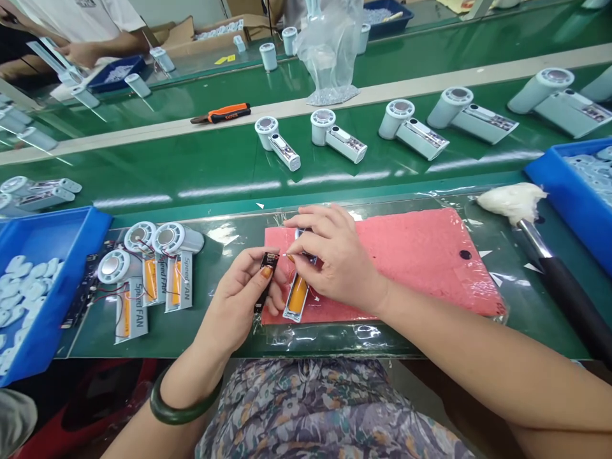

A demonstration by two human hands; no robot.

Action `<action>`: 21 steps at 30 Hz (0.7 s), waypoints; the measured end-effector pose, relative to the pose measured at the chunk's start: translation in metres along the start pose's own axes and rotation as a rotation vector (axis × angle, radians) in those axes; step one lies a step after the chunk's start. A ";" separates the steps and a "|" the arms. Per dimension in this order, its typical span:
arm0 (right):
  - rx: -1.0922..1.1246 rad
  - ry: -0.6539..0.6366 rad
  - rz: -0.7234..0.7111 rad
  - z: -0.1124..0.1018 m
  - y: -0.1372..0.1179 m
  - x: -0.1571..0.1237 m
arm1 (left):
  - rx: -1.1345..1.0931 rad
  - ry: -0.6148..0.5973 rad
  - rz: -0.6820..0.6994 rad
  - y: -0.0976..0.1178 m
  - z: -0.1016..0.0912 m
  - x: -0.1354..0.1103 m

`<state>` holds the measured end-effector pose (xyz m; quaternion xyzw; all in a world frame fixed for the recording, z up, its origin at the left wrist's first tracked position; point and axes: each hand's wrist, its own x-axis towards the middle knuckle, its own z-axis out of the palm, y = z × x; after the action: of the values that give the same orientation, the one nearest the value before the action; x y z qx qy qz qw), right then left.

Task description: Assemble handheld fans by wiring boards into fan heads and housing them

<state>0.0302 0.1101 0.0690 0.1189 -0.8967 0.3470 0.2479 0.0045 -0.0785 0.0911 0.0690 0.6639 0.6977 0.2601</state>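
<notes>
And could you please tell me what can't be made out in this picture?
Head view: part of the casing, behind the right hand.
Head view: part of the circuit board, under the left hand.
Head view: right-hand blue bin, cut off by the edge.

Bright, fairly even light, seemingly from above, covers the pink mat [411, 261]. Long white glare streaks cross the green surface [201, 169] beyond the mat; the tabletop [382, 345] glints along its near edge. Below lies deep shade. The left hand [241, 284] and right hand [340, 260] look reasonably crisp; far right of it, pale fans [567, 113] stretch outward.
</notes>
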 end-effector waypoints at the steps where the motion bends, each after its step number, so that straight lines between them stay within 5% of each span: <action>1: -0.019 0.005 -0.016 0.000 -0.001 0.000 | 0.006 -0.002 -0.009 -0.001 0.001 -0.001; 12: -0.155 0.125 -0.209 0.007 0.005 -0.002 | 0.064 0.079 0.074 -0.008 0.008 0.000; 21: -0.158 0.141 -0.235 0.007 0.006 -0.002 | 0.287 0.107 0.225 -0.018 0.008 -0.002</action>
<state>0.0267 0.1095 0.0600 0.1783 -0.8815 0.2516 0.3577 0.0150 -0.0726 0.0749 0.1421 0.7574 0.6234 0.1323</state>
